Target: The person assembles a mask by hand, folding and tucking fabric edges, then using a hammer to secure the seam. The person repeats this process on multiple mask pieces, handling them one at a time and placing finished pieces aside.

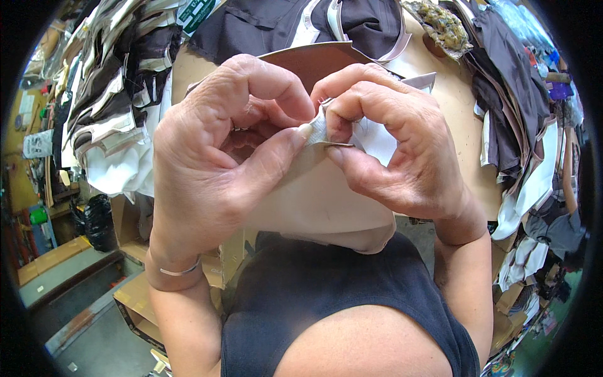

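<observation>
A soft leather-like piece, beige on the side that hangs down and brown at its far edge, is held up in front of my chest. My left hand pinches it between thumb and forefinger, with the other fingers curled behind. Close beside, my right hand grips the same piece, its thumb below and bent forefinger above. Between the fingertips a small whitish folded bit of the piece sticks up. A few loose threads show by the fingers. The far part of the piece is partly hidden behind both hands.
A tan table bears dark brown cut pieces at the back. Tall stacks of cut pieces stand left, and more dark layers lie right. A yellowish clump sits back right. Lower left are a cardboard box and black bag.
</observation>
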Action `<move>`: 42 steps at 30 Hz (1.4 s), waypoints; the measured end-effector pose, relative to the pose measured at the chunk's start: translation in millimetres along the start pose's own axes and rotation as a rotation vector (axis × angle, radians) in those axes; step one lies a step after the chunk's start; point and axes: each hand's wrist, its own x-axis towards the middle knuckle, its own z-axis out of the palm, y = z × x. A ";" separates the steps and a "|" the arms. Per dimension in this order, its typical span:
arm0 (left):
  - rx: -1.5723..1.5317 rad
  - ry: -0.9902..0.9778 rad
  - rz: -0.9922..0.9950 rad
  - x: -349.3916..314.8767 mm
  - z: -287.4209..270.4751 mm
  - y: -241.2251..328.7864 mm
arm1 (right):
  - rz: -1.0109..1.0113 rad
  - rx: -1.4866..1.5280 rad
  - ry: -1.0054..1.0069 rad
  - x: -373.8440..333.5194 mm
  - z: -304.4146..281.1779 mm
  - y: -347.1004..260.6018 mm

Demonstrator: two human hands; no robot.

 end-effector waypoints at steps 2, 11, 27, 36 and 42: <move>0.033 0.002 -0.003 -0.3 0.1 0.7 | -0.008 -0.009 -0.013 0.5 0.5 0.2; 0.047 0.010 0.016 0.9 -2.0 -4.6 | -0.010 0.092 -0.045 1.9 1.3 8.3; -0.035 -0.008 -0.143 -1.6 -0.5 -6.5 | 0.023 0.126 -0.103 2.8 0.4 16.5; -0.117 -0.013 -0.188 -0.4 2.7 -6.0 | -0.032 0.154 -0.064 2.8 0.9 20.8; -0.265 -0.008 -0.177 -0.4 -5.7 -16.8 | 0.122 0.497 0.036 5.7 -14.4 18.5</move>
